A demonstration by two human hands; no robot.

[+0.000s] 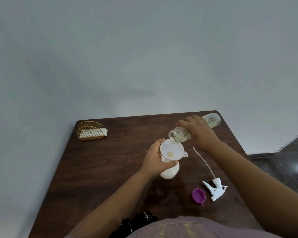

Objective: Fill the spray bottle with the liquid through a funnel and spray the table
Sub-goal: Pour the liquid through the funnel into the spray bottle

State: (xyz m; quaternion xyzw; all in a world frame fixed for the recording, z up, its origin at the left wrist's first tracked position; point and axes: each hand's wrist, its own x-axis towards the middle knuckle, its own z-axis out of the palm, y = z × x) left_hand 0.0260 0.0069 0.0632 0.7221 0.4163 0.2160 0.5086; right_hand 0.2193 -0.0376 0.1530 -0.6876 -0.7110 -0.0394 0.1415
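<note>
Pouring went on over the table (100, 169): clear bottle (212, 121) gripped in the right hand (199, 133), tipped with its mouth over the funnel (171, 150) so the yellowish liquid ran inward. Spray bottle (170, 171) stood mid-table under the funnel, clasped at the neck by the left hand (154, 160), likely for steadiness. Lay aside to the right, clear of the pour: spray head (215, 188) with its tube, then purple cap (198, 195). Stood far left, well apart: napkin holder (91, 131).
</note>
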